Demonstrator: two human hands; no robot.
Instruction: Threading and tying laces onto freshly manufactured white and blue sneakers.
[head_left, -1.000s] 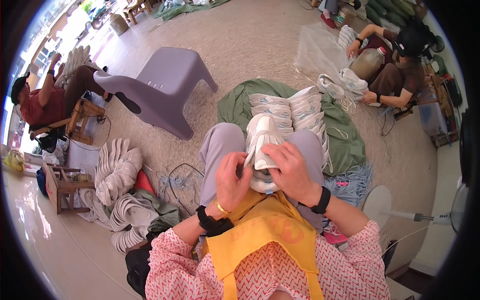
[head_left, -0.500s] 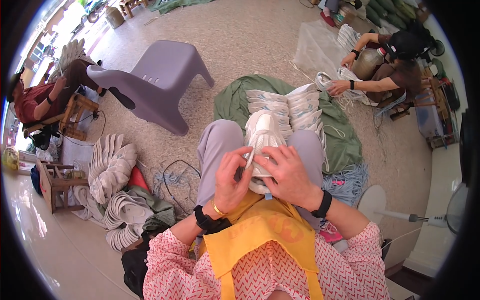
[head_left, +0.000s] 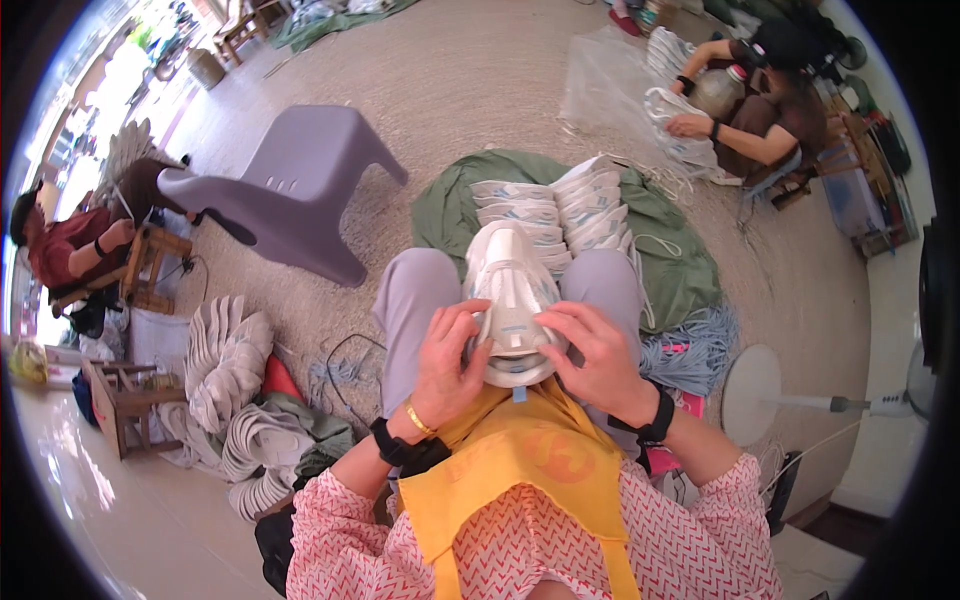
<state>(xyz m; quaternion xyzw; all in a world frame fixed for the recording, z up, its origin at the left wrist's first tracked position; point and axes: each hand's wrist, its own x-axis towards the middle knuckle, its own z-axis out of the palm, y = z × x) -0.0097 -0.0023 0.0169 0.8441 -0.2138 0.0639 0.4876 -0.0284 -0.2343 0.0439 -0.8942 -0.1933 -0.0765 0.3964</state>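
Note:
A white sneaker upper rests between my knees, its toe pointing away and its tongue and collar nearest me. At the left edge of its opening, my left hand pinches the side between thumb and fingers. The opposite edge is gripped by my right hand, thumb low by the collar and fingers along the side. A small blue tab hangs at the heel end. No lace shows in its eyelets. Just past my knees, nested rows of similar uppers lie on a green cloth.
A purple plastic chair stands ahead left. Stacked white uppers lie left, beside a wooden stool. Bundled pale blue laces and a fan's round base are at right. Two people sit working, one far left, one far right.
My hands have moved apart, from close together over the left side of the opening to its two opposite sides. The tongue now shows between them. The view has shifted slightly.

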